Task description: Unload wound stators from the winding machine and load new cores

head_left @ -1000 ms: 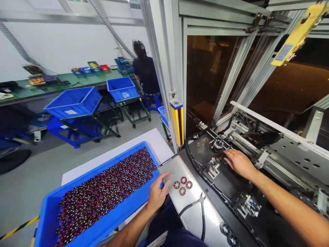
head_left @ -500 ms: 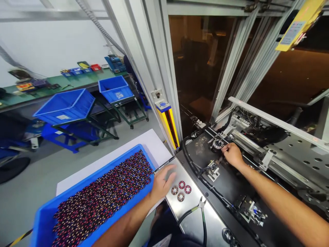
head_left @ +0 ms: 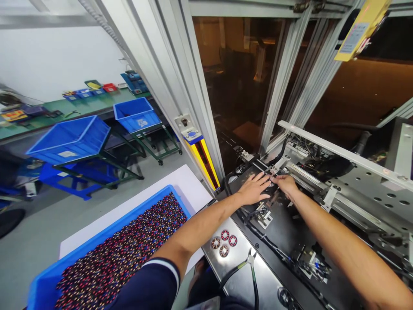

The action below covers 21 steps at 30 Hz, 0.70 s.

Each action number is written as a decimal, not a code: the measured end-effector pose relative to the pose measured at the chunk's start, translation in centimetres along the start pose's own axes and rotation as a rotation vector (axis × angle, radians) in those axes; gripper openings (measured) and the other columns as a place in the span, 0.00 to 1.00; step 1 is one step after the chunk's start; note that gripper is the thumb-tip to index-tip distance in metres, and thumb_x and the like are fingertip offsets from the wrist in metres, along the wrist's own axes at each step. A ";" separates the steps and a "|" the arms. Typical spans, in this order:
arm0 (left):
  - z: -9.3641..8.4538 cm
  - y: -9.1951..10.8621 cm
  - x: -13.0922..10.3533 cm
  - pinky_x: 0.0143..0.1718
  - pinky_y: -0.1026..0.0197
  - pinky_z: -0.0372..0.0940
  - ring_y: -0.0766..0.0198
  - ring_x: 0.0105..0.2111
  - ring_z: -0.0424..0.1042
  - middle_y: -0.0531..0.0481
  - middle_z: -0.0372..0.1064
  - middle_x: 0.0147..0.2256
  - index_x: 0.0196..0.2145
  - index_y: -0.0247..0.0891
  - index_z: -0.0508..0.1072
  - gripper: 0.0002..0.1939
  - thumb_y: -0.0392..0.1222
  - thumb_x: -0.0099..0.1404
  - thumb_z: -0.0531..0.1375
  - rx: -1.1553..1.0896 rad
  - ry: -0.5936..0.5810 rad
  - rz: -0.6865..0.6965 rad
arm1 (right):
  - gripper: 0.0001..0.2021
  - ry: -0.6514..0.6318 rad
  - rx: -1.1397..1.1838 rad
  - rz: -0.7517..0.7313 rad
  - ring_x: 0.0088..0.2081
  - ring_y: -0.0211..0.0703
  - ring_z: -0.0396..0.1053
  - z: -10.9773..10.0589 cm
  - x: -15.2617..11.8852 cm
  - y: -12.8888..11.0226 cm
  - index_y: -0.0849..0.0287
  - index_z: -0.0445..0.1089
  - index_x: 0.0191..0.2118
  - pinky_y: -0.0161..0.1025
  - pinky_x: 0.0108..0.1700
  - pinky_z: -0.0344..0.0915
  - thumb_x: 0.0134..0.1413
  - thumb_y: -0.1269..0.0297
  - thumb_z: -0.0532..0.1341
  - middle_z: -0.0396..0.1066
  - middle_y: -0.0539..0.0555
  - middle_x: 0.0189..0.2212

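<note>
My left hand (head_left: 254,189) stretches across the machine's black plate with its fingers spread, fingertips at a small round fixture and close to my right hand. My right hand (head_left: 286,186) is at the fixture's other side, thumb and fingers pinched together; what they grip is hidden. The fixture is mostly covered by my hands. Several small wound motor stators (head_left: 224,235), with red or copper coloured windings, lie on the steel ledge (head_left: 237,280) below my left forearm. Beside them rest diagonal cutters (head_left: 251,260) with dark handles, jaws pointing away from me.
A blue bin (head_left: 41,275) full of stators stands on a white table (head_left: 193,185) at my left. A yellow light-curtain post (head_left: 205,163) rises beside the frame. Cables (head_left: 271,241) and small metal brackets (head_left: 265,217) sit on the black plate. Blue crates (head_left: 71,137) stand farther back.
My left hand has moved from above the steel ledge to the fixture, beside my right hand. My right hand stays at the fixture. The view has shifted slightly.
</note>
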<state>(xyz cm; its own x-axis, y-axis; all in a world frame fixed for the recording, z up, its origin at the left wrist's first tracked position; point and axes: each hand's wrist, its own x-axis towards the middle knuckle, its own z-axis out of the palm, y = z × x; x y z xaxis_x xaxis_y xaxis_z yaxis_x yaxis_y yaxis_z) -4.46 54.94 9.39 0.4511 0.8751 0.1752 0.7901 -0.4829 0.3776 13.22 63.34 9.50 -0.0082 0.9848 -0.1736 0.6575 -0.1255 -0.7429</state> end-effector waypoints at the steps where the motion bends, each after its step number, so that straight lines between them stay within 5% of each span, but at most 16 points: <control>1: 0.2 0.2 0.2 0.67 0.35 0.52 0.44 0.71 0.49 0.39 0.56 0.68 0.65 0.41 0.62 0.31 0.52 0.68 0.61 0.019 -0.020 -0.001 | 0.17 -0.026 -0.018 -0.003 0.45 0.45 0.73 0.1 -0.1 -0.1 0.61 0.69 0.53 0.46 0.45 0.74 0.65 0.55 0.62 0.71 0.56 0.48; 7: -0.7 1.1 0.5 0.66 0.36 0.54 0.44 0.70 0.51 0.40 0.52 0.70 0.66 0.40 0.60 0.31 0.49 0.69 0.59 0.126 -0.138 -0.025 | 0.17 -0.104 -0.159 -0.118 0.44 0.44 0.73 -0.2 -1.3 -2.0 0.61 0.69 0.52 0.46 0.45 0.74 0.65 0.55 0.62 0.72 0.56 0.47; 11: -1.8 1.6 0.5 0.66 0.35 0.54 0.42 0.70 0.51 0.40 0.49 0.71 0.67 0.40 0.58 0.33 0.47 0.68 0.61 0.173 -0.219 -0.041 | 0.17 -0.116 -0.238 -0.338 0.46 0.44 0.73 -4.7 -6.7 -1.9 0.61 0.71 0.49 0.49 0.49 0.72 0.64 0.53 0.62 0.73 0.55 0.46; 14: -2.3 1.8 0.7 0.66 0.35 0.53 0.41 0.70 0.51 0.40 0.46 0.72 0.68 0.41 0.57 0.36 0.46 0.66 0.64 0.175 -0.276 -0.045 | 0.18 -0.123 -0.308 -0.500 0.44 0.44 0.74 -10.9 -12.3 1.4 0.59 0.74 0.45 0.47 0.51 0.70 0.63 0.48 0.60 0.76 0.55 0.43; 17: -2.6 1.9 1.3 0.66 0.35 0.53 0.40 0.69 0.53 0.40 0.46 0.72 0.67 0.42 0.58 0.37 0.46 0.64 0.65 0.157 -0.325 -0.064 | 0.26 -0.030 -0.421 -0.511 0.36 0.50 0.75 -16.1 -15.7 6.5 0.61 0.75 0.39 0.49 0.43 0.71 0.65 0.42 0.53 0.77 0.60 0.35; 21: -3.5 2.5 2.0 0.64 0.34 0.56 0.43 0.67 0.57 0.39 0.51 0.70 0.64 0.40 0.63 0.32 0.49 0.66 0.64 0.127 -0.352 -0.099 | 0.22 -0.036 -0.539 -0.556 0.40 0.48 0.74 -16.7 -15.5 11.5 0.62 0.73 0.43 0.50 0.46 0.71 0.65 0.46 0.55 0.76 0.59 0.39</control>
<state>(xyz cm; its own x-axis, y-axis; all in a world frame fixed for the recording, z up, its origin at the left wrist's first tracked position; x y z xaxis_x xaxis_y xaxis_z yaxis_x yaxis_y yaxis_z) -3.03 55.59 13.91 0.4676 0.8638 -0.1878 0.8721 -0.4160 0.2577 33.43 48.68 14.44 -0.4629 0.8801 0.1053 0.8253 0.4713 -0.3112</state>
